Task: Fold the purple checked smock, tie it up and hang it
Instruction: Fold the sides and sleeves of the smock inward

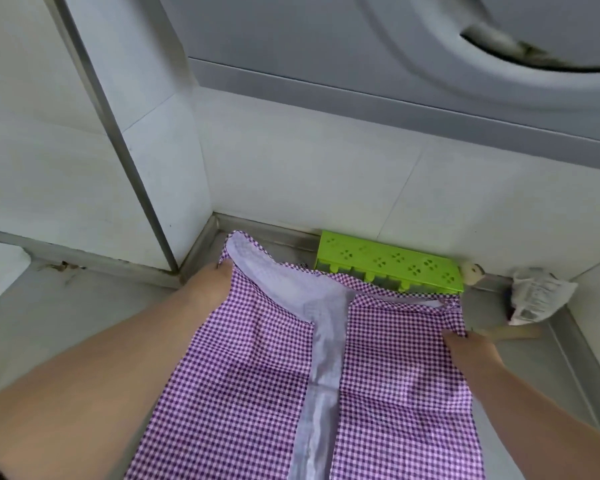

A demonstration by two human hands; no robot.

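— Is it bright?
— Yes, soft even light everywhere. Hardly any dark shadows, and no shiny glare.
— Is it sharp?
— Not really. It all looks a bit fuzzy. The straight wall (84,140) lines bend near the edges, and the near arm looks huge.

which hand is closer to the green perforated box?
Right. The right hand grips the smock edge just below the green box's right end; the left hand holds the far-left collar corner, farther away.
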